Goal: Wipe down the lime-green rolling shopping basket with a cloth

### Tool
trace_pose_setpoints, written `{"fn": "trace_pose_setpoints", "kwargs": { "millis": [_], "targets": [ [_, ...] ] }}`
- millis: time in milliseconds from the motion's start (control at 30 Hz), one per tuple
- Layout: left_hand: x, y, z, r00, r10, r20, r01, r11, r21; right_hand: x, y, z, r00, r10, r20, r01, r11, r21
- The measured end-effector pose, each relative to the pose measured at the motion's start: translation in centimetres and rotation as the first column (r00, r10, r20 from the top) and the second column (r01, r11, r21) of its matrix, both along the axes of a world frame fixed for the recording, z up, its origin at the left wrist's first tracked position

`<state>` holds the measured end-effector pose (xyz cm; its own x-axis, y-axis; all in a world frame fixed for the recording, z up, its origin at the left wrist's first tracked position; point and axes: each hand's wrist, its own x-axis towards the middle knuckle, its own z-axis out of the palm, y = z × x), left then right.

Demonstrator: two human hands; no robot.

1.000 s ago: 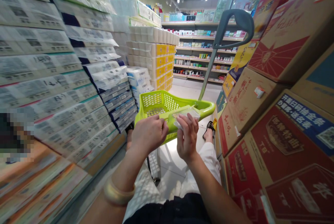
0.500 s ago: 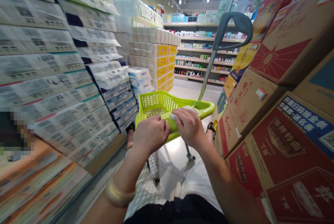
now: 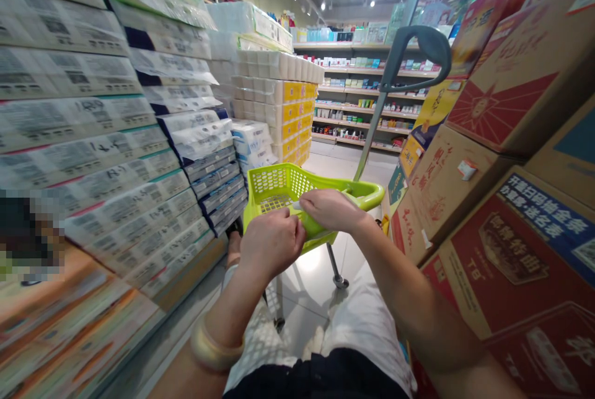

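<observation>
A lime-green plastic shopping basket cart [image 3: 320,241] with perforated walls stands in front of my knees. My left hand [image 3: 272,239], a gold bangle on its wrist, is closed in a fist around the near rim. Just right of it, my right hand [image 3: 332,210] lies closed over the same rim, pressing a white tissue or cloth [image 3: 294,206] on it. Only a small edge of that white piece shows; the palm hides the rest. A grey loop handle [image 3: 389,55] rises on a metal pole from the cart's right end. The basket's visible inside holds nothing.
Stacked paper packs [image 3: 83,70] wall off the left side. Printed cartons [image 3: 511,244] are piled close on the right, near my right forearm. Shelves of small goods [image 3: 353,92] stand beyond the tiled floor [image 3: 320,160]. A caster [image 3: 341,282] rests near my feet.
My right hand has slid left along the rim towards my left hand, its wrist turning and the elbow swinging outward. The white piece is now mostly covered. My left hand stays on the rim.
</observation>
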<state>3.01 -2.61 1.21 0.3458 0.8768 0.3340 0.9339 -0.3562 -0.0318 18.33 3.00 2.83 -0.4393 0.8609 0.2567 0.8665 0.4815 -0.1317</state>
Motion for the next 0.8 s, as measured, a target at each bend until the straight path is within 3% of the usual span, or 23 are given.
{"fn": "trace_pose_setpoints", "kwargs": {
  "millis": [100, 267, 367, 467, 567, 667, 800],
  "targets": [
    [-0.1, 0.0, 0.0, 1.0, 0.008, -0.008, -0.008, 1.0, -0.004, -0.5, 0.9, 0.7, 0.995, 0.076, 0.057, -0.068, 0.989, -0.132],
    [0.0, -0.1, -0.2, 1.0, 0.018, -0.012, -0.017, 1.0, 0.024, 1.1, 3.1, 1.4, 0.996, -0.045, 0.08, 0.062, 0.972, -0.227],
    [0.2, -0.1, -0.2, 1.0, 0.022, -0.011, -0.022, 0.999, 0.037, 0.9, 2.8, 1.2, 0.996, -0.055, 0.075, 0.068, 0.98, -0.186],
    [0.2, -0.2, -0.2, 1.0, 0.025, -0.018, -0.024, 0.999, 0.04, -0.4, 1.4, 0.8, 0.998, 0.029, 0.06, -0.022, 0.994, -0.111],
    [0.1, -0.1, -0.3, 1.0, 0.022, -0.019, -0.021, 0.999, 0.039, -1.2, 0.5, 1.0, 0.992, 0.088, 0.092, -0.075, 0.987, -0.14],
    [0.0, -0.1, -0.4, 1.0, 0.027, -0.007, -0.027, 0.999, 0.04, -0.3, 1.0, 1.5, 0.988, 0.022, 0.154, 0.012, 0.977, -0.214],
    [0.2, 0.0, -0.5, 0.999, 0.032, 0.005, -0.032, 0.998, 0.06, 1.6, 2.1, 1.8, 0.972, -0.115, 0.205, 0.158, 0.965, -0.208]
  ]
}}
